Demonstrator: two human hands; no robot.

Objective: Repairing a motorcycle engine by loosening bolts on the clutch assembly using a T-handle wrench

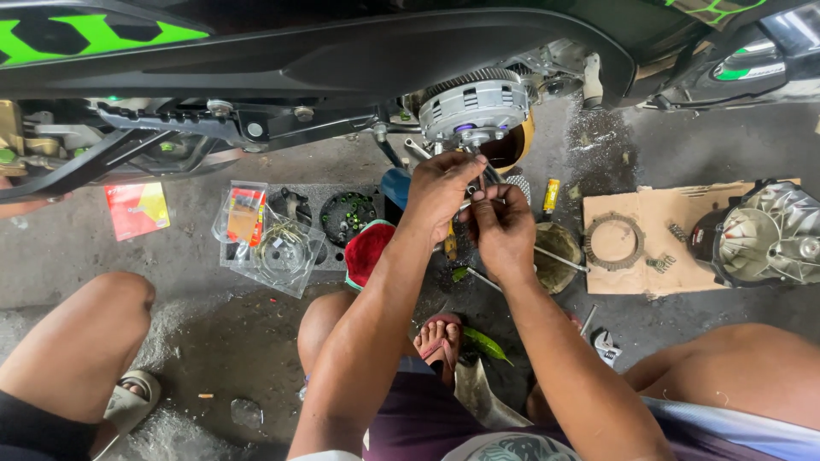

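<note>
The round metal engine part [475, 104] is being touched by the left hand [440, 189] and right hand [501, 226], pinched together on something tiny, while a red-and-yellow packet [137, 209] is lying far left.

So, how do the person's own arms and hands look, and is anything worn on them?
Both arms are bare from the shoulder area down, with no sleeves over the forearms. The left hand and the right hand wear no gloves. No watch, bracelet or ring shows on them. The fingers look smudged with dark grime.
</note>
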